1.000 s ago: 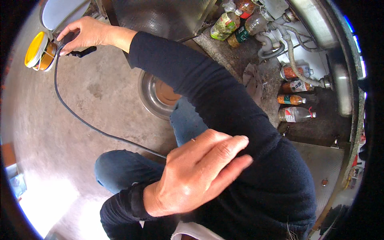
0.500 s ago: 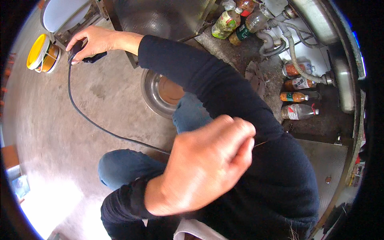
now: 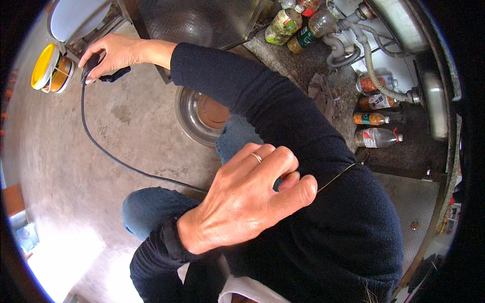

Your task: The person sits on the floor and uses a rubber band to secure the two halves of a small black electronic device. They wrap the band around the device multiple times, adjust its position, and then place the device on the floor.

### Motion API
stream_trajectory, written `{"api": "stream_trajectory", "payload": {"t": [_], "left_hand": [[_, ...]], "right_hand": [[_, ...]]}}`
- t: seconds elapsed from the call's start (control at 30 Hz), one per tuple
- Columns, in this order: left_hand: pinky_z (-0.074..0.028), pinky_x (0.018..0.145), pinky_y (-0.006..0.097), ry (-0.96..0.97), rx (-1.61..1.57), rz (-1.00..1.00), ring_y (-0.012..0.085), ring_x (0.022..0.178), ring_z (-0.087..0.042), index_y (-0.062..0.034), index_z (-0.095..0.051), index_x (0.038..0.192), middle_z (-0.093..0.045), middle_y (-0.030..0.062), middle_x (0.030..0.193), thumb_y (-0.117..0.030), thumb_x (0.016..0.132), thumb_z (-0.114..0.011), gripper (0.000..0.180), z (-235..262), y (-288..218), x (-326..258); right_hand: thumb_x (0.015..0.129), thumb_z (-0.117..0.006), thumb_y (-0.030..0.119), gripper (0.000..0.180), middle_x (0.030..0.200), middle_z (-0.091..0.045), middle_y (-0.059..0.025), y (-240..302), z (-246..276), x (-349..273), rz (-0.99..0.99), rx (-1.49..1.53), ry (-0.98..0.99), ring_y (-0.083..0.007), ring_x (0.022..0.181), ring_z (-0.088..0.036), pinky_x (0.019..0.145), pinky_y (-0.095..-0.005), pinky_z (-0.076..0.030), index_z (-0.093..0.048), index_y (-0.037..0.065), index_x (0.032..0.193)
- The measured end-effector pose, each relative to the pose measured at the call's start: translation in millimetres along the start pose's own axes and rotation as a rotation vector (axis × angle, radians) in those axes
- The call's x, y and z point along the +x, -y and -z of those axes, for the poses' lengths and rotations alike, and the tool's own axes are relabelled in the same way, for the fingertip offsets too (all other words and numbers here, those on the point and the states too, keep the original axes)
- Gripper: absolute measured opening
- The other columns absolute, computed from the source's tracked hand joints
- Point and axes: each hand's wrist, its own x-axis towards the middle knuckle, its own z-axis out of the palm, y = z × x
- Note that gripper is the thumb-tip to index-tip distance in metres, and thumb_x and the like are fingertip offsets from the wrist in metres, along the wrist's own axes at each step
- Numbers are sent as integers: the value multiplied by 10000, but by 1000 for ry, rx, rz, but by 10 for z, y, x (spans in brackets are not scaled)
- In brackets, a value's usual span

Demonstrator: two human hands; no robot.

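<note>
While the right hand point(image 3: 108, 53) grips a black plug point(image 3: 108, 76) beside a yellow-lidded tub point(image 3: 48, 68), its black cable point(image 3: 116, 159) trails across the concrete floor point(image 3: 60, 192).
Left hand point(image 3: 242, 202), curled at the right sleeve, pinches a thin strand point(image 3: 336, 178); a steel bowl point(image 3: 202, 113) sits between.

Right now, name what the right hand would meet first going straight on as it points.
Probably the yellow-lidded tub, just beyond the right hand, which grips a black plug on a cable. Depth is unclear; it may pass above it.
</note>
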Motion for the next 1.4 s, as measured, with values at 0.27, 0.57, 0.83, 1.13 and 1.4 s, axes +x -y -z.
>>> {"api": "stream_trajectory", "payload": {"t": [0.27, 0.57, 0.83, 1.13, 1.4], "left_hand": [[-420, 563, 287, -128, -424, 428, 162, 658, -518, -89, -666, 963, -508, 31, 798, -68, 780, -768, 210, -167, -409, -18], [-363, 594, 252, 472, -1199, 632, 68, 670, -401, -31, -555, 888, -427, -25, 726, -236, 873, -688, 245, -138, -325, -20], [-383, 537, 240, 196, -1245, 566, 55, 618, -468, -67, -527, 760, -513, -21, 682, -157, 829, -699, 206, 282, 121, 30], [-359, 402, 312, 38, -443, 892, 111, 446, -477, -44, -580, 683, -485, -8, 550, -366, 831, -672, 366, 425, 692, 875], [-463, 593, 399, 239, 3, 406, 265, 607, -591, 0, -617, 715, -547, 142, 611, -140, 845, -675, 200, 176, 665, -465]], "right_hand": [[797, -813, 239, 481, 973, -719, -59, 29, 83, -123, -26, -34, 58, -104, 854, -648, 757, -278, -532, -651, 125, 1236], [800, -795, 188, 442, 973, -685, -49, 128, 138, -174, -100, -1, 69, -113, 821, -638, 733, -277, -506, -647, 89, 1204], [793, -790, 174, 450, 971, -688, -31, 66, 49, -97, -162, 41, 37, -113, 850, -640, 745, -276, -521, -646, 109, 1215], [763, -818, 212, 459, 953, -697, -40, -28, -292, -58, -233, 157, 89, -118, 827, -647, 752, -273, -519, -663, 73, 1171], [827, -774, 225, 427, 1067, -695, -35, -66, -45, 161, -85, 8, -18, -140, 959, -656, 855, -297, -523, -658, 121, 1225]]}}
